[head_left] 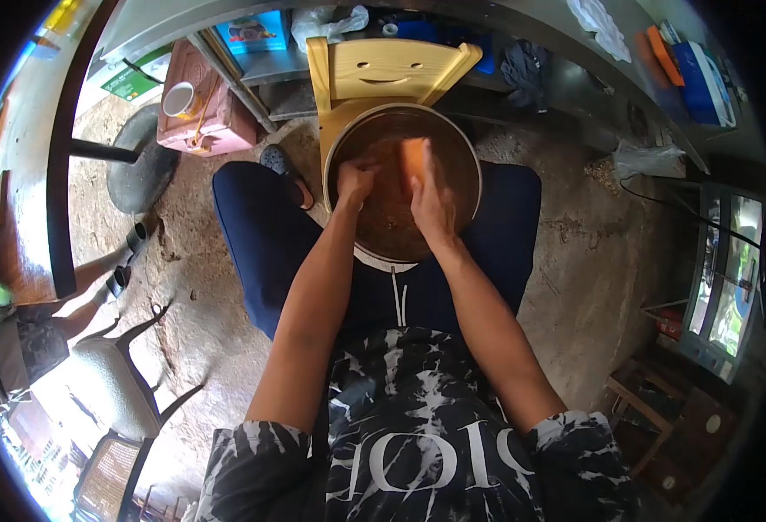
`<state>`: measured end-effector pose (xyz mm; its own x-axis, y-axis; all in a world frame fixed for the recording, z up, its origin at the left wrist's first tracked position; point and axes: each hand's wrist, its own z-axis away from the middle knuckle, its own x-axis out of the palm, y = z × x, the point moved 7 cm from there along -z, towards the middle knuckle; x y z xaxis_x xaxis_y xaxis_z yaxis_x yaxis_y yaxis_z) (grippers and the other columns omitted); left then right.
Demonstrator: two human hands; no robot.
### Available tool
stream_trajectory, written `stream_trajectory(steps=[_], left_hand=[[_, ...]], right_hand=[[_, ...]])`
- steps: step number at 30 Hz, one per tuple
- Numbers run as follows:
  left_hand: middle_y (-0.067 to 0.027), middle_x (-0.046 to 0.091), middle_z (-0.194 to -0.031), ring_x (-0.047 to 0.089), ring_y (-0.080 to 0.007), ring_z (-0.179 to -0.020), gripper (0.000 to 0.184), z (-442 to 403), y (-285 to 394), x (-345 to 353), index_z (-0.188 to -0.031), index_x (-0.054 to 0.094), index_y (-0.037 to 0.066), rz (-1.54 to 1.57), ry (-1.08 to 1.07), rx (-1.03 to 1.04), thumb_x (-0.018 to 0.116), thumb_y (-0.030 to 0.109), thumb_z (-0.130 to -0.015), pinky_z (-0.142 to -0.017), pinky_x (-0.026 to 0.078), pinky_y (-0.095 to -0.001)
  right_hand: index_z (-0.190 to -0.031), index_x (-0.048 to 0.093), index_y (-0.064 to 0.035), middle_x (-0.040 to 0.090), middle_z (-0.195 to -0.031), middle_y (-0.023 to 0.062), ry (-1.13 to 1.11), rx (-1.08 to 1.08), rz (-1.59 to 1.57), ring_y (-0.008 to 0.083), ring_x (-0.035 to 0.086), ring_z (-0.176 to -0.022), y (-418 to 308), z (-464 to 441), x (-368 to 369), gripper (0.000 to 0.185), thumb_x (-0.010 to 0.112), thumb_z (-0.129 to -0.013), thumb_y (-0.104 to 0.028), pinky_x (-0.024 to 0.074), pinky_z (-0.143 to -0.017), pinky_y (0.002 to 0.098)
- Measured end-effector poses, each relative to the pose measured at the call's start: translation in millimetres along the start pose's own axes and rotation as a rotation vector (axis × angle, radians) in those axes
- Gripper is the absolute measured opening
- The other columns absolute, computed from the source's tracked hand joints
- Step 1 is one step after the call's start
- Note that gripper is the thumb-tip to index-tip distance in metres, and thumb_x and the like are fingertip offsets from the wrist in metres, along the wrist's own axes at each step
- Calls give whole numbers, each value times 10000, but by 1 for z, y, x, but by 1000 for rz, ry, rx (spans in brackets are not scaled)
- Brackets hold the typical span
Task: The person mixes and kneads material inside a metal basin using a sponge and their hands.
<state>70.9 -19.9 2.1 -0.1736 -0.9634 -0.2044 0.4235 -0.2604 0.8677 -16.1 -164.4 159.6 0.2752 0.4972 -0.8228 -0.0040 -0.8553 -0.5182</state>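
A large round metal pot (477,187) with brownish contents stands between my knees, against a small wooden chair (383,74) with a smile cut into its backrest. Inside the pot, my right hand (433,198) holds an orange block (412,165) with its fingers along the block's right side. My left hand (356,180) is over the pot's left half, its fingers curled together; whatever they hold, if anything, is too small to make out. The two hands are apart.
A pink box (217,109) with a cup (181,100) on it stands at the upper left, near a round dark base (143,161). Another person's legs (96,291) show at the left, above a chair (117,391). A glass-fronted cabinet (731,278) is at the right.
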Motion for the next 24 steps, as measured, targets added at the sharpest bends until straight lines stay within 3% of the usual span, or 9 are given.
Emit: stream_trajectory(steps=[1,3,5,6,9,15,17,19,24], left_hand=[[-200,737,-1051,694,-381,-1036,318,6,2,-2,-1085,762,56,14,-49,24,686,110,-781,-863,532,-414],[-207,736,-1048,696,-384,-1022,332,15,11,-11,-1099,759,64,-114,2,70,685,111,-779,-859,537,-413],[-214,734,-1046,698,-386,-1008,347,17,27,-11,-1113,756,71,-241,36,158,683,113,-777,-854,543,-413],[-216,730,-1058,690,-393,-1024,323,20,26,-8,-1096,757,70,-323,1,171,679,120,-786,-868,545,-424],[-211,727,-1066,685,-391,-1050,291,15,6,8,-1073,757,75,-582,-77,202,667,154,-808,-880,553,-442],[-242,717,-1091,718,-354,-1004,321,68,-3,26,-1063,746,32,-991,-224,12,720,244,-822,-835,586,-445],[-230,723,-1080,727,-333,-987,343,77,-12,46,-1081,738,31,-1062,-231,2,717,270,-835,-819,593,-447],[-212,725,-1051,734,-302,-976,363,75,-39,69,-1114,696,-1,-1465,-78,164,710,248,-850,-767,607,-420],[-216,733,-966,740,-310,-932,322,72,-48,60,-1084,695,3,-1176,101,21,711,211,-839,-757,605,-404]], right_hand=[[-1600,231,-193,488,-1472,242,133,-27,-92,412,554,-1267,-7,0,-10,778,597,-931,-39,486,-1015,459],[-1607,205,-218,489,-1468,239,184,-31,-92,418,550,-1264,-7,2,-11,808,602,-927,-37,511,-967,471],[-1610,184,-240,584,-1349,252,-455,302,35,439,623,-1133,30,14,43,828,608,-925,-48,543,-875,488],[-1608,181,-250,669,-1164,270,-246,154,31,460,674,-953,20,8,33,847,613,-913,-33,556,-791,509],[-1606,176,-293,705,-977,279,103,14,2,476,683,-832,21,5,12,860,626,-910,-63,555,-757,528],[-1614,120,-299,703,-1004,292,-359,609,76,477,690,-903,56,9,-8,882,629,-918,-111,549,-831,535],[-1613,99,-305,698,-989,310,-328,605,45,476,691,-890,58,9,-6,873,610,-931,-116,549,-833,539],[-1613,115,-299,686,-1048,317,-276,599,30,478,685,-919,57,6,-3,864,603,-928,-102,550,-836,536],[-1614,136,-255,649,-1213,282,-193,539,-37,479,673,-968,67,6,4,863,604,-912,-72,549,-855,536]])
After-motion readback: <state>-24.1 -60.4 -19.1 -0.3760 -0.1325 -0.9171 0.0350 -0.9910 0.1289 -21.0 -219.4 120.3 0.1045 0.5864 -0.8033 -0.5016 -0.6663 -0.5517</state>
